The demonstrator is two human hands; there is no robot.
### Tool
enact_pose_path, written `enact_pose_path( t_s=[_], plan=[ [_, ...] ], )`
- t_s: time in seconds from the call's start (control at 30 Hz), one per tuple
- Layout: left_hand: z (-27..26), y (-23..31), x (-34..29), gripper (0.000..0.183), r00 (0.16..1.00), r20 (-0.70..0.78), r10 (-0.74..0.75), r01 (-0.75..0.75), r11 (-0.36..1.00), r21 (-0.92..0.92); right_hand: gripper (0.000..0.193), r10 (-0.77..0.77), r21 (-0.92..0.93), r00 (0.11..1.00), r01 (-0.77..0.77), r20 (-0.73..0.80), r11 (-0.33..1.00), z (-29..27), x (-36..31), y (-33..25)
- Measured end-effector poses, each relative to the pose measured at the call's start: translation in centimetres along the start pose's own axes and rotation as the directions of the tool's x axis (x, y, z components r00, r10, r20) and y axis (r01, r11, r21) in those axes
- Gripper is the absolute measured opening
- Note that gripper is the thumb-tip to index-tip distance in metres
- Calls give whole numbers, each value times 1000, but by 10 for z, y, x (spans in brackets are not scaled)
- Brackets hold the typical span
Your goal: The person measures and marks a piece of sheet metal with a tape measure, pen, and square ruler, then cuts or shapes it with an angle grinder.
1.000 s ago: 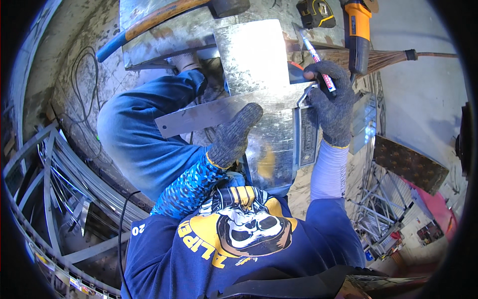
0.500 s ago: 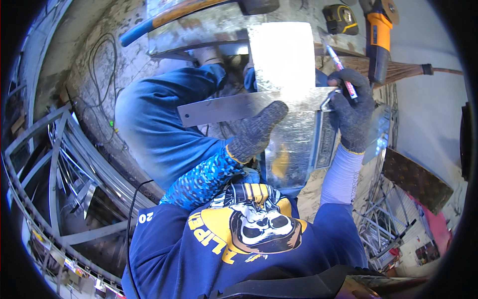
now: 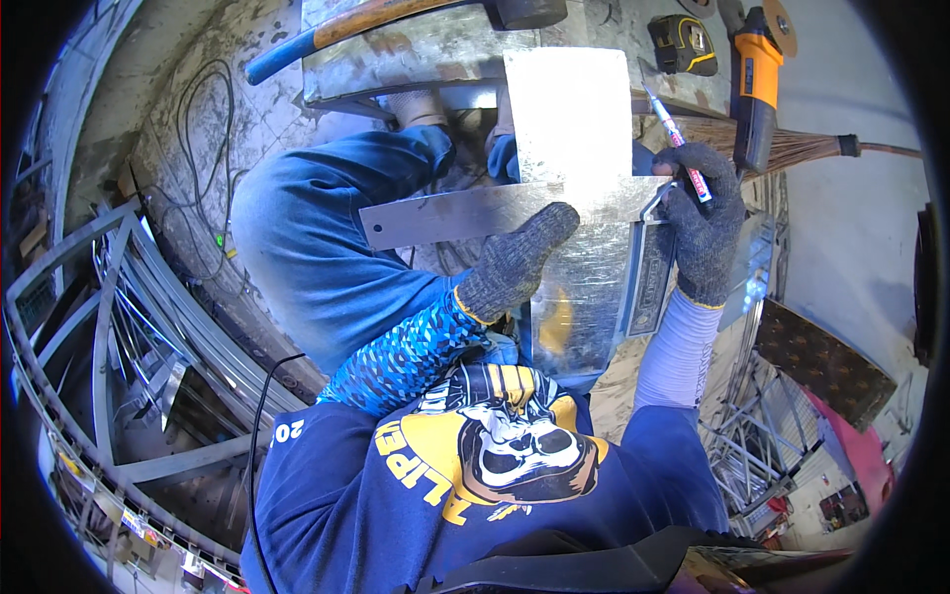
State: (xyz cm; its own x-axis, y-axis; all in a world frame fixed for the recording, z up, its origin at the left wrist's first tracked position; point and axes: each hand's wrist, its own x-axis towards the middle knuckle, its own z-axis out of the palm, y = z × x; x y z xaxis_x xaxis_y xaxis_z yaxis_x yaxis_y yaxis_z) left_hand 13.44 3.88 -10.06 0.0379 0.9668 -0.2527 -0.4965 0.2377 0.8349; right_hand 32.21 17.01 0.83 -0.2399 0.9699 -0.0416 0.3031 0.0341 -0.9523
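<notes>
A shiny sheet metal piece (image 3: 584,282) lies lengthwise over my lap, its far end glaring white. Across it rests the steel blade of a try square (image 3: 435,220); the square's thick stock runs along the metal's right edge. My left hand (image 3: 520,259), in a dark grey knit glove, pinches the blade against the sheet with the thumb on top; its other fingers are hidden underneath. My right hand (image 3: 708,223), gloved alike, is at the square's corner. A slim white marker pen (image 3: 671,127) is held between its fingers, tip pointing away from me.
Beyond the sheet stands a metal-topped bench (image 3: 396,64) with a blue-and-wood-handled hammer (image 3: 361,22), a tape measure (image 3: 683,45) and an orange angle grinder (image 3: 757,84). A broom (image 3: 802,144) lies at right. Metal bars and frames (image 3: 188,307) are at left, near a floor cable (image 3: 183,129).
The whole view has shifted slightly. Both hands, the try square and the marker pen keep the same places relative to the sheet metal.
</notes>
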Motion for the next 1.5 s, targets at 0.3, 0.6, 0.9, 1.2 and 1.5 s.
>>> enact_pose_path(
  t_s=[0.3,0.6,0.9,1.2,1.5],
  plan=[
    [2,-2,0,49,1000,-16,5,-6,1000,-29,45,0,-59,1000,-1,-13,998,-1,0,-3],
    [4,-2,-1,45,1000,-24,3,-4,999,-50,42,5,-40,1000,-5,10,999,-1,1,-1],
    [5,4,-1,41,999,-34,34,-36,998,-49,42,1,-36,1000,-2,-11,999,1,-1,1],
    [6,8,2,37,998,-45,35,-38,997,-68,39,-17,-94,1000,18,14,995,-4,1,4],
    [10,10,4,35,992,-108,59,-70,992,-105,41,21,17,1000,-20,-24,1000,1,-2,1]
  ],
)
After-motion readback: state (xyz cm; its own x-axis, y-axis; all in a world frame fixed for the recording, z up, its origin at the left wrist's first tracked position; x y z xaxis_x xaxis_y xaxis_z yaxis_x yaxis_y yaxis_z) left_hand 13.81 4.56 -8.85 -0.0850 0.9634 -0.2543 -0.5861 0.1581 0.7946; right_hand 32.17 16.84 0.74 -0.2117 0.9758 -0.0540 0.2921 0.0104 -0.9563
